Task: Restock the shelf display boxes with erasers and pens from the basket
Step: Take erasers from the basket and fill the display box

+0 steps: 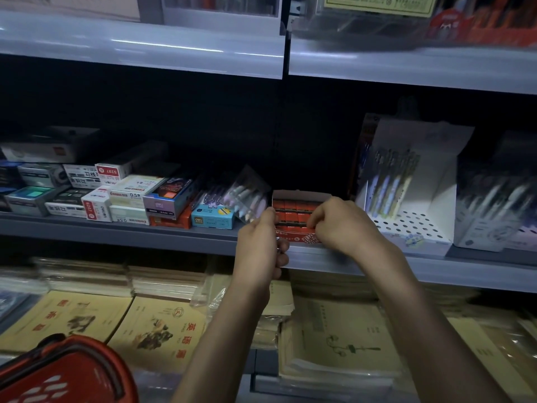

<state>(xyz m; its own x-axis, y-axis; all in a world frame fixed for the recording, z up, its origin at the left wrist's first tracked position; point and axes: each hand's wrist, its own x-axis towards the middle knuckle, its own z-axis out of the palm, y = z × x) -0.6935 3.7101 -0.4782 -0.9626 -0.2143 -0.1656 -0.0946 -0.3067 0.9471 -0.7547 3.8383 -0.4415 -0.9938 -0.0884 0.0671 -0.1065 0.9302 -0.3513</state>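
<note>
Left hand (261, 242), right hand (337, 225) grip eraser box (302, 195); pen pack (250, 196) alongside.

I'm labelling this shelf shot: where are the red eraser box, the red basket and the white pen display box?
red eraser box (302, 195): head view, on its white back flap.
red basket (66, 373): head view, on its red wall.
white pen display box (406, 223): head view, on its perforated base.

On the shelf (116, 229) the eraser box (290, 212) sits between small boxes (130, 196), left, and the pen display (406, 199), right.
</note>
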